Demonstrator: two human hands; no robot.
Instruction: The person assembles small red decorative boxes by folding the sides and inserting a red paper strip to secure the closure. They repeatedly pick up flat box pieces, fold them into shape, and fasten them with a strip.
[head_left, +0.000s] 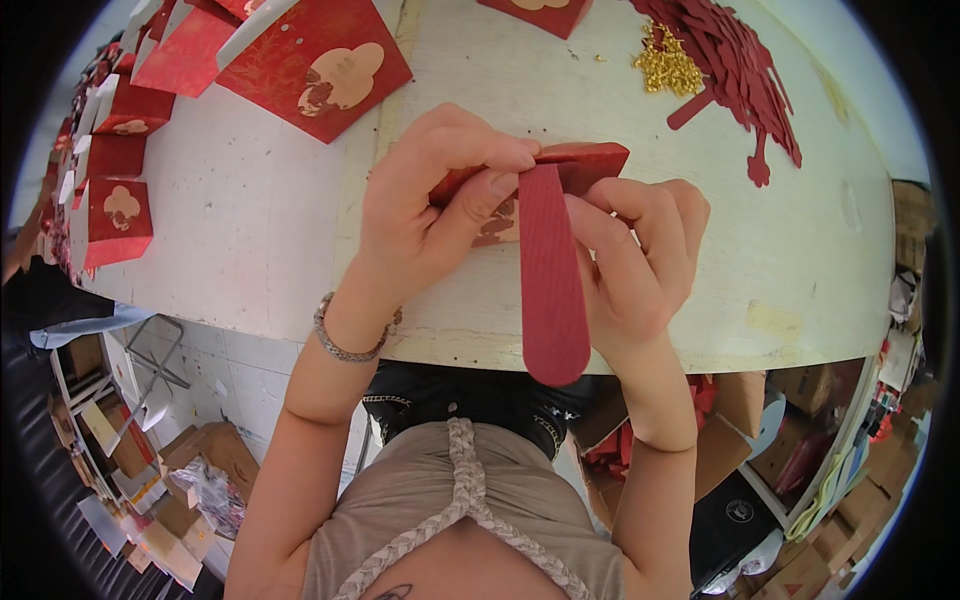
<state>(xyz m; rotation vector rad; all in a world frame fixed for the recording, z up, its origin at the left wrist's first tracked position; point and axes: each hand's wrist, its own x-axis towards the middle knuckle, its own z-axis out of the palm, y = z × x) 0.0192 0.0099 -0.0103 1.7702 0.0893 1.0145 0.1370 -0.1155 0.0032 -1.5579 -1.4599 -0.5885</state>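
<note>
A small red paper box (592,156) with a pale gold emblem is held over the front part of the table. My left hand (430,195) pinches its upper edge between thumb and forefinger, at the top end of a dark red strap (553,290). The strap hangs down toward me, its rounded end loose past the table edge. My right hand (648,250) is closed at the box's right side, fingers curled and touching the strap's edge. Its thumb and fingertips are partly hidden behind the strap, so what they pinch cannot be seen.
A pile of dark red straps (725,60) and a heap of small gold fasteners (668,62) lie at the far right. One larger red box (325,70) stands at the far left, with several more red boxes (118,215) along the left edge. Below the table sits an open cardboard carton (725,450).
</note>
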